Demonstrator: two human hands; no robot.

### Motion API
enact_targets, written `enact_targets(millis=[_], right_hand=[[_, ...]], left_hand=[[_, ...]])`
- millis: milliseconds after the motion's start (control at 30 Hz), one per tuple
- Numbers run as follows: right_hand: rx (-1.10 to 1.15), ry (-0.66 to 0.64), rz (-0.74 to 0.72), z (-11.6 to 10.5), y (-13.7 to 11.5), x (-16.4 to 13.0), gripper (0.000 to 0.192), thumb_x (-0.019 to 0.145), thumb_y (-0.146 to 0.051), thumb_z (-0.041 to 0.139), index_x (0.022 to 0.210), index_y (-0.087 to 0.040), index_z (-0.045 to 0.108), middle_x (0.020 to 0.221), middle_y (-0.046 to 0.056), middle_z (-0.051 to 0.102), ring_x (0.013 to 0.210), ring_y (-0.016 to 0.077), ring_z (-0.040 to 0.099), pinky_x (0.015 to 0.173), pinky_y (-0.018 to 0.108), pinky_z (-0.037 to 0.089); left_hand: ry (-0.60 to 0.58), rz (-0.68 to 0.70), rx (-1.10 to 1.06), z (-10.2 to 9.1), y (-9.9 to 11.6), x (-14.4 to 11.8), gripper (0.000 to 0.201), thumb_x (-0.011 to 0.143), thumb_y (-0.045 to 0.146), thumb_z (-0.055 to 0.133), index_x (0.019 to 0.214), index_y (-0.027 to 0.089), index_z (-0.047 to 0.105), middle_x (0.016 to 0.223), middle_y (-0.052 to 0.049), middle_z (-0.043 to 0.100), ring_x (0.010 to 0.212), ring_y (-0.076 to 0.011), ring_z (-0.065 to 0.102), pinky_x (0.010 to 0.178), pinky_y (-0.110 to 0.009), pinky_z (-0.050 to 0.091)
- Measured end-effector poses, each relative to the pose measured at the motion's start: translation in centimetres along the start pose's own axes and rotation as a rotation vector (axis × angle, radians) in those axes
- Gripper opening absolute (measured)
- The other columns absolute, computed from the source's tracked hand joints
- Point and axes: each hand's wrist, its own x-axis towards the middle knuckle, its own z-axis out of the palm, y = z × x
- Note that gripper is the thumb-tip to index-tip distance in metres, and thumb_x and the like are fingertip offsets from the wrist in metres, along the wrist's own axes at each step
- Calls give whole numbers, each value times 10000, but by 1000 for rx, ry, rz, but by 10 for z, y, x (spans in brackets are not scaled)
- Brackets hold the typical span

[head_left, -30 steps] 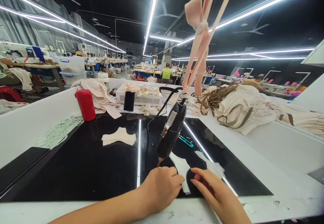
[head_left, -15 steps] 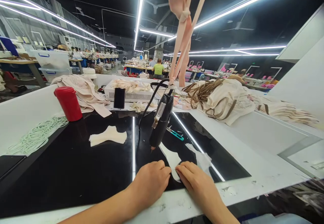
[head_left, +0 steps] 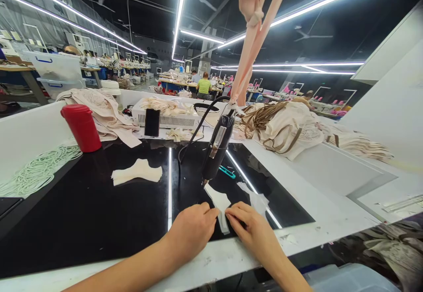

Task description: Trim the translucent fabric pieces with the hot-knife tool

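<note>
Both hands rest at the near edge of the black tabletop (head_left: 99, 221), pinching one small white fabric piece (head_left: 220, 204) between them. The left hand (head_left: 191, 232) lies curled, its grip closed with the fingertips pressing the left edge of the piece; the right hand (head_left: 253, 230) has its grip closed on the right edge, thumb and forefinger meeting on the cloth. The piece lies flat on the tabletop, its far end reaching just under the tip of a black hanging tool (head_left: 218, 149), which dangles tilted from a pink strap (head_left: 254, 41) tied above, with a black cable (head_left: 194, 133) looping off to the left. Just right of the hands lies another white scrap (head_left: 256, 199), and a teal-handled snip (head_left: 227, 172) sits a little farther back. To the left, well apart, is a cream cut piece (head_left: 137, 172); farther left a red cup (head_left: 82, 127) stands near a pile of pale green cord (head_left: 36, 173). At the far side sit a dark phone (head_left: 152, 122) propped against a white box (head_left: 165, 118) and heaps of beige garments (head_left: 287, 127). A person in a green shirt (head_left: 204, 86) sits far off in the hall
</note>
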Motion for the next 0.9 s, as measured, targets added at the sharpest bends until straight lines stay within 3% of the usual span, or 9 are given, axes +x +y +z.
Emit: enact_targets(millis=[200,533,667,900], right_hand=[[36,-9,24,-1,-1,0,276,1029,-218,459,949,-224,724,937,57,673,869,227,652,759,355,495],[67,-11,44,0,0,1,278,1019,-244,467,937,-219,732,934,56,674,874,228,657,769,359,494],[70,-18,50,-2,-2,1,284,1018,-257,464,924,-220,729,928,57,675,865,227,661,739,348,493],[62,-15,63,-4,-2,1,248,1016,-261,477,946,-221,711,948,61,697,898,231,671,805,353,514]], left_hand=[[3,49,55,1,-1,1,273,1022,122,507,1273,172,599,948,-43,657,819,-209,665,731,-334,579],[17,78,110,7,0,1,135,1028,175,520,1087,193,639,915,-39,631,806,-214,633,700,-334,534],[32,43,112,8,2,2,173,1040,181,504,1185,177,601,957,-49,641,831,-216,640,712,-337,524],[6,77,94,5,2,4,135,1042,205,500,1087,193,627,915,-33,634,807,-223,644,697,-342,538]])
